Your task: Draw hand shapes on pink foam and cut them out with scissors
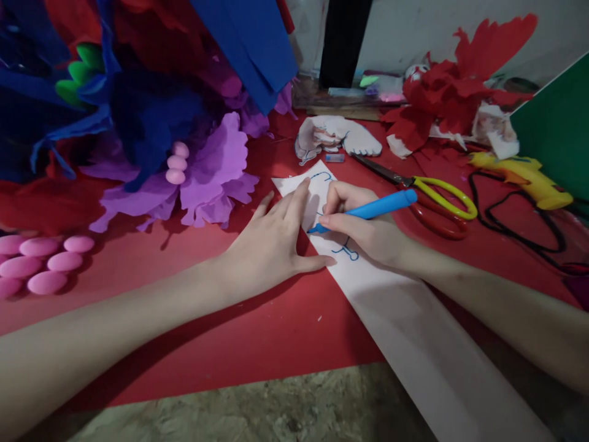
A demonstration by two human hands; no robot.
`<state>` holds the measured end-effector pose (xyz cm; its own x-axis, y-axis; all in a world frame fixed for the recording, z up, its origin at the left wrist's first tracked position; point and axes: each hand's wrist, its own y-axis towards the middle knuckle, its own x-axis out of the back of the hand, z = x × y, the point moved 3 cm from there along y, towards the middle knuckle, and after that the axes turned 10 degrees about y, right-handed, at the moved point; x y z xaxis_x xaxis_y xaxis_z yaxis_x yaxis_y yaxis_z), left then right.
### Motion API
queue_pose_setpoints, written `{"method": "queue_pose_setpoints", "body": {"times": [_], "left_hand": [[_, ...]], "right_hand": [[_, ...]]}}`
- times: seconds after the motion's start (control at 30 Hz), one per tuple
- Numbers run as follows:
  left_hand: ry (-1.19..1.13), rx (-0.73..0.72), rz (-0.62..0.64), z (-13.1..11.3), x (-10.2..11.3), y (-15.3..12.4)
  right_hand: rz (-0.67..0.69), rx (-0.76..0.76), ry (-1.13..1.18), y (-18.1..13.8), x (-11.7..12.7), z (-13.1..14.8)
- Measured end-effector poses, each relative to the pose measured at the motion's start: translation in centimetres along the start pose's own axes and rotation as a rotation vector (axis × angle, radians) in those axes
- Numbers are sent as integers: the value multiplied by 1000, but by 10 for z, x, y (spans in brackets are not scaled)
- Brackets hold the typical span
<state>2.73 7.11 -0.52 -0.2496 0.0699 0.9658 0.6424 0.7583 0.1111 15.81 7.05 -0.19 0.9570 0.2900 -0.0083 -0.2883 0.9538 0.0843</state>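
A blue marker pen [380, 204] is gripped in my right hand [363, 224], its tip at the left edge of a long strip of white paper [405, 319]. Blue curved lines [345, 250] are drawn on the upper part of the strip. My left hand [280, 230] lies flat with fingers spread, its fingertips and thumb on the paper's left side. The strip runs diagonally down past the front edge of the red table covering [257, 344]. My right hand covers part of the drawing.
Scissors [442, 196] with yellow and red handles lie right of my right hand. Behind are white paper cutouts [338, 136] and a red paper flower [442, 92]. Purple paper petals [216, 169] and several pink oval pieces [46, 264] are at left; a yellow tool [524, 178] at right.
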Motion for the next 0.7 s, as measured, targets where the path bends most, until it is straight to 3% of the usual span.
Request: {"method": "queue_pose_setpoints", "body": {"times": [0.27,0.4,0.7], "left_hand": [[17,30,18,0,0,0],[26,21,18,0,1,0],[57,17,12,0,1,-1]], "right_hand": [[-66,-55,51,-2,2,-2],[-19,-36,24,-2,2,-2],[-54,-59,30,-2,1,2]]}}
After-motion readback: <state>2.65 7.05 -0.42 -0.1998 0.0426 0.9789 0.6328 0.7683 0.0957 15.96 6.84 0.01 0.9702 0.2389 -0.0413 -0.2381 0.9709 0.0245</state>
